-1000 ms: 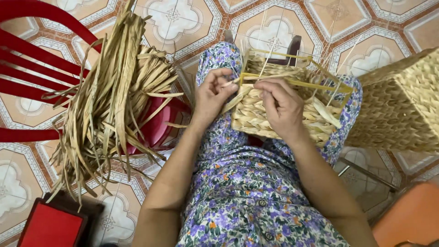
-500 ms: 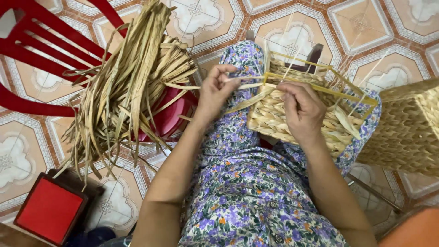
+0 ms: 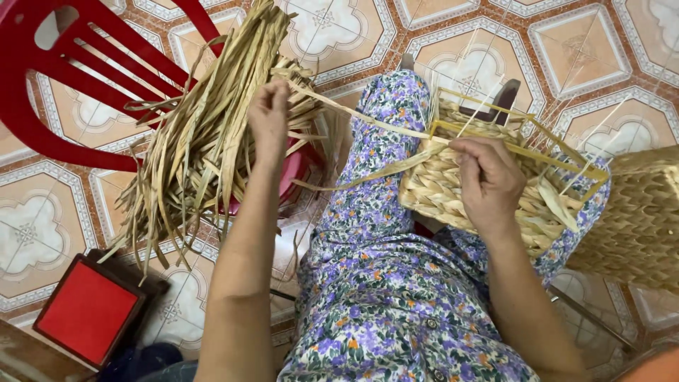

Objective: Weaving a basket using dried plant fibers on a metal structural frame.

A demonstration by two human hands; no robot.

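Head view, looking down on a seated person in a floral dress [image 3: 396, 311] over a patterned tiled floor [image 3: 559, 42]. Red plastic chair [image 3: 64, 92] at upper left. Bundle of dried straw strips [image 3: 205, 141] lies across a red bowl [image 3: 293, 177] beside the left knee. Finished woven basket [image 3: 640, 212] stands at the right edge. Part-woven basket [image 3: 460, 180] on a yellow wire frame rests on the right knee. Red square stool [image 3: 88, 311] at lower left. Left hand [image 3: 269, 117] is raised over the bundle, fingers closed on one long straw strip [image 3: 361, 120] that runs taut to the part-woven basket. Right hand [image 3: 488, 180] lies on that basket's weave, fingers pinched on the strip at the rim.
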